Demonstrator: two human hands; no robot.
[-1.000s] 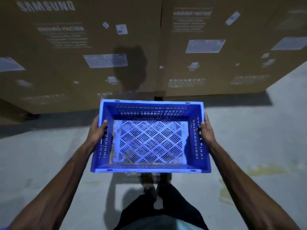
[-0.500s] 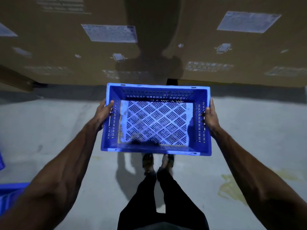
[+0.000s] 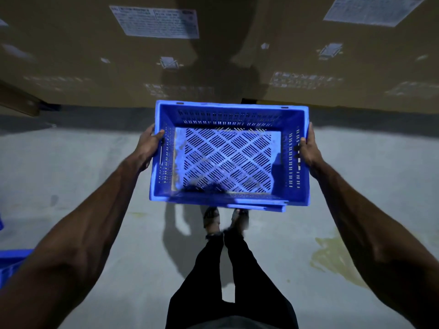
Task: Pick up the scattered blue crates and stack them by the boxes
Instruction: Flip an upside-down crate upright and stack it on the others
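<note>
Arms outstretched, left hand [image 3: 148,146] and right hand [image 3: 308,150] grip blue crate [image 3: 228,198] sides.

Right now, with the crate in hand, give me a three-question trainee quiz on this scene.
1. True or false: only the left hand holds the blue crate.
2. What stands beyond the crate? A cardboard boxes, B metal shelving, C a forklift.
3. Fill in: a second crate shows at the lower ____ edge of the view.
Key: 1 false, the right hand grips the opposite side; 2 A; 3 left.
</note>
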